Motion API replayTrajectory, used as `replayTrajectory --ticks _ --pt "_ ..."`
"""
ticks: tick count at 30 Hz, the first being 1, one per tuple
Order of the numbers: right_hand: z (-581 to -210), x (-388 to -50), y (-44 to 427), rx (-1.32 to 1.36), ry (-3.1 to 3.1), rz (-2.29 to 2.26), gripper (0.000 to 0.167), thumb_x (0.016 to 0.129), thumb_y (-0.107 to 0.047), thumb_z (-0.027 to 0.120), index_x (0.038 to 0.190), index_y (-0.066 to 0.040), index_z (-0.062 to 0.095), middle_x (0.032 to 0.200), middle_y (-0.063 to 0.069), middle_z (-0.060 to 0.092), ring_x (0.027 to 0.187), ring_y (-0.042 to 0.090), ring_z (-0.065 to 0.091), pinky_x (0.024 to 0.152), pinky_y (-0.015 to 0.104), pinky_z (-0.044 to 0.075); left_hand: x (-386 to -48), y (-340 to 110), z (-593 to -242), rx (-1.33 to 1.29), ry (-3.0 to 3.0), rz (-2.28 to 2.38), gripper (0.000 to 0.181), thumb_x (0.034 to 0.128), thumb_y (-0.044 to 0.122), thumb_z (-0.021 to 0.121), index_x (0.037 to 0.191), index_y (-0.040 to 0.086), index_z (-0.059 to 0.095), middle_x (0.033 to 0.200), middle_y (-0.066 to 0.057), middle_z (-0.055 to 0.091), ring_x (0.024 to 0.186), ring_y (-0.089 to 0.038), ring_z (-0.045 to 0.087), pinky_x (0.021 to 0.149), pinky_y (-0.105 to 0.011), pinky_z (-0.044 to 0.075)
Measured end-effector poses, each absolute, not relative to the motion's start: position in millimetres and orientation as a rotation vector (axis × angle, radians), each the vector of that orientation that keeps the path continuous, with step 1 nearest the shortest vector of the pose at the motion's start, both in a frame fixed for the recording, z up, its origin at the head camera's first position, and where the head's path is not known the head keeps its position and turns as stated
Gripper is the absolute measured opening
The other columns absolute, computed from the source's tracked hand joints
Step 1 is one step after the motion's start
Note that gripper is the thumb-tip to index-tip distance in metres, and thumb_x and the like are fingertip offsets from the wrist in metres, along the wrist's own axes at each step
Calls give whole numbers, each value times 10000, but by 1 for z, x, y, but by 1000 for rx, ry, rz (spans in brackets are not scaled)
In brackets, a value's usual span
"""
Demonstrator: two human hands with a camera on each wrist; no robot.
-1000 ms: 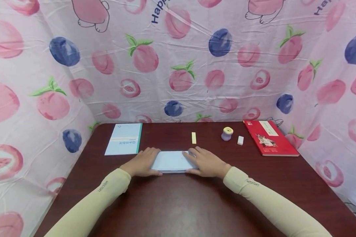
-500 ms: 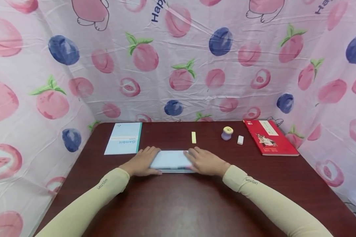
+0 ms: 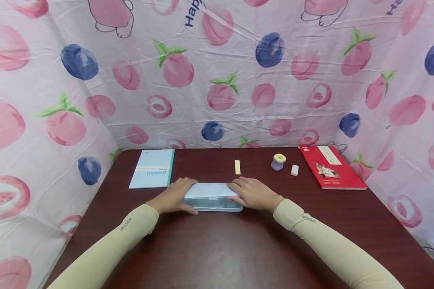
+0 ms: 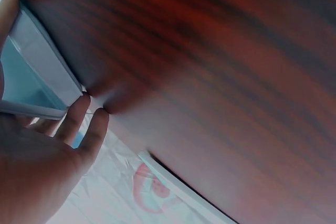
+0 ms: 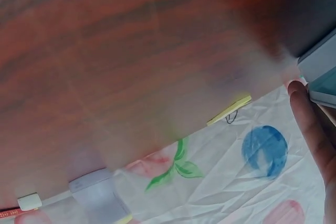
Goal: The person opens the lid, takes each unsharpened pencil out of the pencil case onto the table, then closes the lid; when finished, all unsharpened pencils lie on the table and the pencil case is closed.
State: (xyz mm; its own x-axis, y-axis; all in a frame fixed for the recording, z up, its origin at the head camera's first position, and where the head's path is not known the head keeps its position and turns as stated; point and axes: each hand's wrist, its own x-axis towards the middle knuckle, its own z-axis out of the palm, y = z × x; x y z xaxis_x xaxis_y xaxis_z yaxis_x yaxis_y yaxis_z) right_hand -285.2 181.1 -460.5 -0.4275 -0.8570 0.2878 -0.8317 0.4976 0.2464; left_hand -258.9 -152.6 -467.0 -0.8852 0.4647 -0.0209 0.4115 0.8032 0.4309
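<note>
The left hand [image 3: 173, 196] is spread in a loose C around the left end of the pale blue box [image 3: 215, 209], with the thumb at its near corner and the fingers behind. The right hand [image 3: 256, 194] is half curled and pinches the right part of the lid [image 3: 211, 189], its thumb at the front edge. The box lies flat on the table [image 3: 217, 249], between the hands, with the lid partly raised.

If the thumb slips, the lid could drop and nip it. If the left hand holds too weakly, the pull on the lid could drag or tip the whole box. Fingers near the back could also be pinched by the lid.

The left wrist view shows the left fingertips close to where lid and box meet, which the head view hides. The right wrist view does not show the right thumb; whether it is inside the gap, I cannot say surely.

Only the head view shows together the yellow strip [image 3: 237, 167], the small jar [image 3: 278, 161], the white eraser [image 3: 294, 170], the red book [image 3: 332, 166] and the notebook [image 3: 152, 168].
</note>
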Motion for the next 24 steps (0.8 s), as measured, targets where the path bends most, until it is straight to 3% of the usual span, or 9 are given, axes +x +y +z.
replayTrajectory --ticks 6,10,14,17,20,24 --pt "-460 -283 183 1391 -2417 -103 529 1077 -500 575 1397 -89 663 1256 79 743 1155 245 715 1016 408 602 -255 -156 -462 645 2782 742 1178 727 568 959 1646 122 372 1574 -123 495 1432 -325 437 1223 -610 395" --pt "-459 -284 184 1350 -2502 9 524 1083 -502 565 1415 -108 661 1288 57 757 1175 233 725 1020 421 603 -251 -163 -459 569 2711 846 1176 798 556 912 1695 133 280 1706 -139 376 1585 -384 321 1275 -639 318" --pt "-458 -289 185 1279 -2553 190 436 1073 -486 601 1331 -147 697 1168 18 796 1026 168 759 923 396 632 -250 -167 -458 495 2699 897 1152 847 538 879 1709 135 229 1745 -153 316 1621 -407 272 1293 -643 275" --pt "-456 -293 184 1214 -2571 311 339 1061 -456 637 1234 -172 698 967 -37 790 806 87 721 782 331 623 -250 -168 -459 461 2719 903 1167 843 522 890 1708 118 218 1716 -176 355 1565 -395 372 1269 -630 333" --pt "-454 -295 181 1119 -2589 421 283 1053 -432 661 1159 -170 668 742 -88 690 605 24 584 618 261 529 -249 -169 -461 438 2750 907 1202 827 505 909 1706 91 202 1616 -188 468 1465 -352 490 1247 -591 390" --pt "-450 -300 176 918 -2595 555 305 1033 -423 697 1118 -139 624 637 -76 542 522 36 441 520 251 390 -250 -169 -462 479 2773 966 1231 805 462 939 1705 105 178 1477 -154 559 1357 -297 562 1224 -565 432"
